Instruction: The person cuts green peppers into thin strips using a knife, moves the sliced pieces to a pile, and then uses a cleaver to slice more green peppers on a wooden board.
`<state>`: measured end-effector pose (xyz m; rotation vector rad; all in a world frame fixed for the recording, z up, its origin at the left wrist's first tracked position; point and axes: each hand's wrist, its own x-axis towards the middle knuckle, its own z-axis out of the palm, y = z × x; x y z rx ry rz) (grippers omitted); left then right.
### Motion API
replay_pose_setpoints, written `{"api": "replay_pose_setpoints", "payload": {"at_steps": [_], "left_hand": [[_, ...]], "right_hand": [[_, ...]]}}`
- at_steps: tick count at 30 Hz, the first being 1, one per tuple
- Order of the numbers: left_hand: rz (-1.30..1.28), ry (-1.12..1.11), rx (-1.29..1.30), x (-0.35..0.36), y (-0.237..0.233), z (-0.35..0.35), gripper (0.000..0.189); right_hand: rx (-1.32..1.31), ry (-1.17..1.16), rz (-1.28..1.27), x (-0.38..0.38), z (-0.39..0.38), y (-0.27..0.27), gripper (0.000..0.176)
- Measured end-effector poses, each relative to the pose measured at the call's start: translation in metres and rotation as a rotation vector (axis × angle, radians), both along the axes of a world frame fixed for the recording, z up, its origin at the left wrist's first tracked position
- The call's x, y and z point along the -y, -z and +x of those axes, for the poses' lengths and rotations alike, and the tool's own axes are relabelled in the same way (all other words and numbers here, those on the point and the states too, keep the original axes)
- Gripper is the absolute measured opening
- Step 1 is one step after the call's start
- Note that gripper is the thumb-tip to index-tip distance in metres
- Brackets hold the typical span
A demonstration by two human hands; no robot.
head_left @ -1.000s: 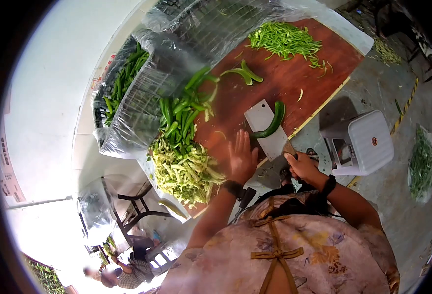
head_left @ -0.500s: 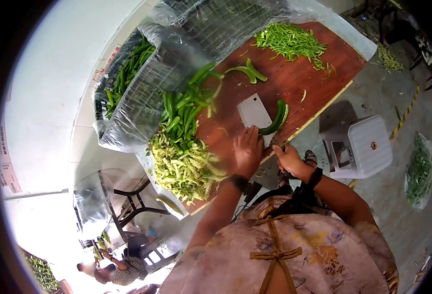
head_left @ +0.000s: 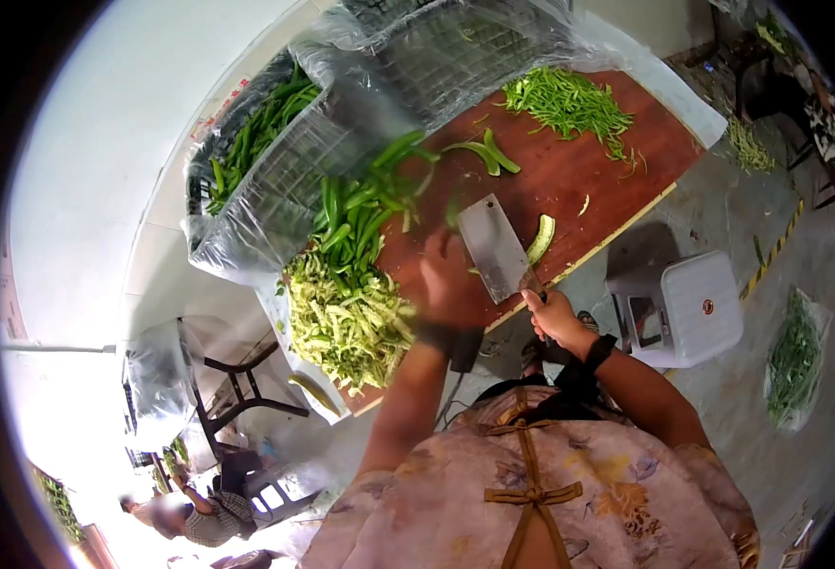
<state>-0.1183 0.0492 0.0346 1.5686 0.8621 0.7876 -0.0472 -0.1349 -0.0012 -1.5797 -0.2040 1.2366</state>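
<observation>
My right hand (head_left: 555, 318) grips the cleaver (head_left: 495, 247) at centre frame, blade beside the split pepper (head_left: 541, 239) on the surface (head_left: 579, 180); I judge the pepper light, slick and limp, best pinned at its end; my left hand (head_left: 451, 277) is blurred, its state unclear.

The right hand (head_left: 552, 318) is closed around the handle of the cleaver (head_left: 495, 247), with the forearm angled away below it. The left hand (head_left: 446, 280) is held just left of the cleaver's blade, blurred, its grip unreadable.
</observation>
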Motion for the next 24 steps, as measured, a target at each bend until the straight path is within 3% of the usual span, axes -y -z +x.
{"api": "replay_pose_setpoints", "payload": {"at_steps": [2, 3, 4, 6, 7, 8, 10, 13, 17, 19, 20, 22, 24], "left_hand": [[0.102, -0.117, -0.132, -0.011, -0.039, -0.004, 0.033], [0.424, -0.207, -0.309, -0.034, -0.009, -0.013, 0.031], [0.423, -0.218, -0.303, -0.039, -0.004, -0.019, 0.031], [0.905, -0.289, -0.339, -0.040, 0.000, -0.029, 0.027], [0.865, -0.197, -0.355, -0.029, -0.006, -0.032, 0.027], [0.858, -0.207, -0.351, -0.024, 0.001, -0.035, 0.027], [1.005, 0.311, -0.325, -0.018, 0.020, -0.037, 0.030], [0.986, 0.413, -0.307, 0.016, 0.014, -0.032, 0.026], [0.925, 0.342, -0.381, 0.036, 0.025, -0.023, 0.020], [0.485, 0.307, -0.338, 0.051, 0.019, -0.015, 0.017], [0.479, 0.292, -0.332, 0.057, 0.016, -0.011, 0.017], [0.616, 0.327, -0.673, 0.067, -0.004, -0.004, 0.019], [0.664, 0.260, -0.574, 0.072, 0.004, -0.003, 0.020]], "right_hand": [[0.018, 0.001, 0.035, 0.002, 0.001, -0.007, 0.036], [0.033, 0.012, 0.075, 0.002, 0.003, -0.012, 0.035], [0.041, 0.003, 0.076, 0.004, 0.005, -0.017, 0.035], [0.211, 0.037, 0.072, 0.015, 0.016, -0.023, 0.031], [0.404, 0.052, 0.089, 0.022, 0.024, -0.021, 0.028], [0.412, 0.043, 0.086, 0.036, 0.032, -0.020, 0.028], [0.453, 0.038, 0.036, 0.064, 0.046, -0.048, 0.031], [0.656, 0.042, 0.040, 0.105, 0.052, -0.061, 0.029], [0.728, 0.038, -0.012, 0.143, 0.043, -0.073, 0.029], [0.967, -0.120, -0.185, 0.148, 0.034, -0.090, 0.034], [0.977, -0.134, -0.183, 0.149, 0.032, -0.089, 0.034], [1.383, -0.245, -0.112, 0.150, 0.032, -0.088, 0.042], [1.421, -0.328, -0.159, 0.150, 0.034, -0.094, 0.048]]}}
